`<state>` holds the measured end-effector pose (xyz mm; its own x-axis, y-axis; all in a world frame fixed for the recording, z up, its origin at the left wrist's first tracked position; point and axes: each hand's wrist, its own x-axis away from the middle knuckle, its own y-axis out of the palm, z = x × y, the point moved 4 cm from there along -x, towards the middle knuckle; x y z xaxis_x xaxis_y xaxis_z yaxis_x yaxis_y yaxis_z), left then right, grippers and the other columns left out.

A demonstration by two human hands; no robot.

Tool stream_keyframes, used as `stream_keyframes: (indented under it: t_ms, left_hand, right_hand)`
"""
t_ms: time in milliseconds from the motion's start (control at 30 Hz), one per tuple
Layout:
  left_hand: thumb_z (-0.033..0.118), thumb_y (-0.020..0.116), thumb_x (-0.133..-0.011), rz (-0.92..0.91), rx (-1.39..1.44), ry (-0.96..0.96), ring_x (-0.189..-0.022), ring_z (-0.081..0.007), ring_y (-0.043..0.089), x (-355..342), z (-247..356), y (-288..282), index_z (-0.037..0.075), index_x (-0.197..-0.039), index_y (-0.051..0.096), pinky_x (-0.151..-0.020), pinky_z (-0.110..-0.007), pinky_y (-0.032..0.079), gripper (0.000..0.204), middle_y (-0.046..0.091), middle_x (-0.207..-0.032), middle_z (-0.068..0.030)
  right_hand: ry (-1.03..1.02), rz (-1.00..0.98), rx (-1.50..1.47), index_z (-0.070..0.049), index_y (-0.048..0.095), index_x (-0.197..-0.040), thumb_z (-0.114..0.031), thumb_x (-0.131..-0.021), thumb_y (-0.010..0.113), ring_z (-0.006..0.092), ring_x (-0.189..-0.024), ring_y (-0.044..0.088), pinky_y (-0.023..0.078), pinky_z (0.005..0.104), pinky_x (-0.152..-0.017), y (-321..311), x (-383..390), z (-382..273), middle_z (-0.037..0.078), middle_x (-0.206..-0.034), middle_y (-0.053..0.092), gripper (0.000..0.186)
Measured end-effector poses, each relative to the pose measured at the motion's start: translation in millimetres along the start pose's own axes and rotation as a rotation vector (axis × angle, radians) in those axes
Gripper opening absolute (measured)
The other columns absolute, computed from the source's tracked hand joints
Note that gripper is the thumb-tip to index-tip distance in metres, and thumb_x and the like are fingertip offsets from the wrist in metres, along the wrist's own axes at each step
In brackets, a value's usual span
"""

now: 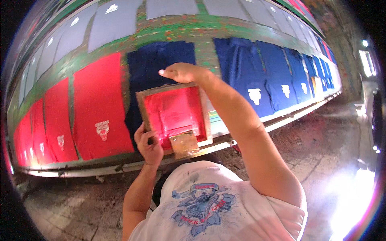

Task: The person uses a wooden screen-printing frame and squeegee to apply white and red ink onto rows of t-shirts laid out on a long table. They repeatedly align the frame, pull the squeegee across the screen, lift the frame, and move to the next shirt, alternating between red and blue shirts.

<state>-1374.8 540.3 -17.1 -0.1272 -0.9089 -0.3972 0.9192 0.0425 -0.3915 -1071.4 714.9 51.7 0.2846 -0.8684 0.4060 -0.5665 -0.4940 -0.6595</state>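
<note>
A wooden screen printing frame with red mesh is tilted in front of me, over a dark blue fabric piece on the long table. My left hand grips its left side near the lower corner, thumb and fingers bent around the edge. My right hand reaches across to the far rail and holds it there; one digit points left and the other fingers are mostly hidden. A tan, flat-sided block, perhaps a squeegee, leans over the frame's near rail. Neither hand touches the block.
Red fabric pieces with white prints lie left on the table; printed blue pieces lie right. Grey pieces line the far side, beyond a paint-spotted green strip. A pale rail edges the table nearby.
</note>
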Motion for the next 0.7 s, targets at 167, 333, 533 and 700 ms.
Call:
stream_keyframes:
  t_ms: [167,333,533,700]
  left_hand:
    - [-0.007,0.079,-0.094,-0.024,0.096,-0.042,-0.133,-0.0351,0.067,-12.1,-5.3,-3.8,0.005,-0.109,0.073,-0.109,-0.044,0.054,0.021,0.067,-0.145,-0.0208]
    - [-0.008,0.078,-0.095,-0.022,0.082,-0.112,-0.131,-0.0338,0.068,-25.0,-5.6,5.4,0.005,-0.109,0.071,-0.105,-0.042,0.056,0.020,0.068,-0.145,-0.0198]
    - [-0.011,0.076,-0.099,-0.001,0.362,-0.054,-0.118,-0.0186,0.070,-27.1,36.1,77.5,0.000,-0.113,0.070,-0.094,-0.032,0.058,0.019,0.061,-0.152,-0.0173]
    - [-0.014,0.077,-0.095,-0.014,0.405,-0.074,-0.108,-0.0135,0.068,-6.5,104.4,182.7,0.001,-0.112,0.072,-0.089,-0.029,0.056,0.023,0.064,-0.147,-0.0140]
  right_hand:
    - [-0.244,0.878,-0.037,0.000,0.073,-0.141,-0.038,-0.116,0.062,0.0461,-0.123,0.069,0.053,0.0518,-0.111,1.1,115.8,9.7,0.025,-0.129,0.076,0.047]
    - [-0.129,0.910,-0.300,0.004,0.065,-0.150,-0.034,-0.118,0.062,0.0360,-0.133,0.066,0.050,0.0464,-0.115,80.0,222.7,42.0,0.023,-0.140,0.070,0.050]
    - [-0.128,0.759,-0.670,0.005,0.053,-0.163,-0.035,-0.116,0.064,0.0351,-0.147,0.057,0.045,0.0456,-0.123,117.6,306.4,95.4,0.023,-0.157,0.059,0.063]
    - [-0.074,0.847,-0.739,0.005,0.052,-0.164,-0.030,-0.113,0.069,0.0351,-0.151,0.055,0.041,0.0472,-0.128,90.5,375.0,181.3,0.023,-0.158,0.059,0.064]
